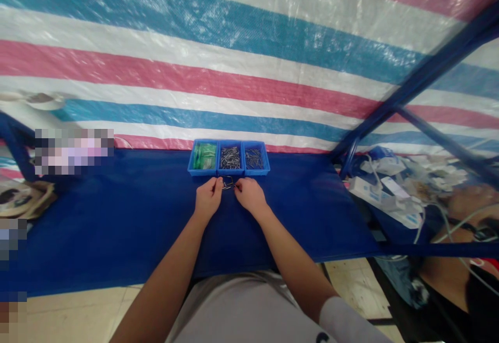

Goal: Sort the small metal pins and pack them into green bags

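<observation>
Lying in blue bins (255, 172) are metal pieces (230, 158).

Red, white and blue stripes band the tarp (234, 67); the desk (128, 218) is navy, bins (255, 172) brighter blue, metal pieces (230, 158) dark grey, packets (205, 155) green.

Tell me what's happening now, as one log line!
left hand: pinching bent metal piece; right hand: beside it, grip unclear; blue bins: beyond hands, green plastic left, metal bits middle, right
</observation>
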Demonstrator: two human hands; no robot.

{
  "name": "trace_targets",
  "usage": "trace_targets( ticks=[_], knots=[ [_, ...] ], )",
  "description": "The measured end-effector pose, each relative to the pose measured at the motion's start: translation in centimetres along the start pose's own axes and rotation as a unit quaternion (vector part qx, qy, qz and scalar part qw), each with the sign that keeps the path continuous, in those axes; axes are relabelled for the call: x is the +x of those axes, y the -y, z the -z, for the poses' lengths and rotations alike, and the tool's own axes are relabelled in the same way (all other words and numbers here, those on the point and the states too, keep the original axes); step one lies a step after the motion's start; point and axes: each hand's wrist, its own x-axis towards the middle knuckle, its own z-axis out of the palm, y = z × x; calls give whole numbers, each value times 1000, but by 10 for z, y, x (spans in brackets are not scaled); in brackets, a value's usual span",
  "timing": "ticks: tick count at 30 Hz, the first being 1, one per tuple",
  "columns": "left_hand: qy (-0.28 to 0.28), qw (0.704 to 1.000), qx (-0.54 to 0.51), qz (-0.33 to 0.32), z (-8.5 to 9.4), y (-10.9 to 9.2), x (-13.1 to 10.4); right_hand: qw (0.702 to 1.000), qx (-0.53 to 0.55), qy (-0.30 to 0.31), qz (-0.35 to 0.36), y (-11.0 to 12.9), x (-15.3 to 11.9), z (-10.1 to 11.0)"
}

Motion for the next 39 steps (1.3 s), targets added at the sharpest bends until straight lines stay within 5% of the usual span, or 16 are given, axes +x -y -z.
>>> trace_targets(
  ticks=[4, 7, 14, 17, 21, 27, 35, 39],
  knots=[
    [21, 999, 20, -13, -2, -9, 6, 999, 48, 9, -18, -1, 4, 3],
    [-24, 1000, -15, -1, -7, -17, 8, 983, 183, 12, -20, -7, 9, 3],
    [-31, 997, -69, 23, -19, -27, 7, 875, 475, -94, -10, -7, 13, -16],
    [-36, 996, -72, -27, -18, -24, 2, 832, 536, -142, -11, -1, 10, -25],
    [-39, 992, -47, -115, -15, -18, -4, 788, 599, -139, -27, 0, 8, -30],
    [-50, 990, -50, -123, -16, -12, -5, 725, 680, -90, -69, -5, 6, -28],
    [-58, 990, -47, -119, -18, -5, -3, 715, 689, -61, -101, -6, 5, -27],
    [-52, 993, -52, -93, -17, -5, -4, 741, 662, -55, -99, -8, 4, -25]
  ],
)
